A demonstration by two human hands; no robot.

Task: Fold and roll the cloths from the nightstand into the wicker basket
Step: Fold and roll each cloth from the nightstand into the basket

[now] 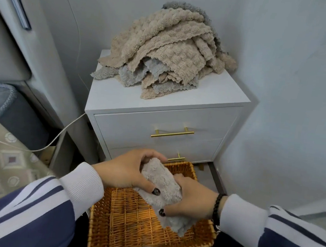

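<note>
Wicker basket (127, 226) bare inside, both hands over it, left hand (125, 171) and right hand (192, 203) curled round a grey cloth (160, 183), its corner dangling, heap of cloths (165, 51) on nightstand (166, 119), basket's near edge cut off.

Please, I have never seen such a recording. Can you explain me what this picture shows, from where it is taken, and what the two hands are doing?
There is no machine here. A person wears a camera on the head, so it looks forward and down at their own hands. On the white nightstand lies a loose pile of cloths, beige and grey. Below is a wicker basket. The left hand and the right hand both grip one grey cloth above the basket; it looks partly rolled, with one end hanging down.
</note>
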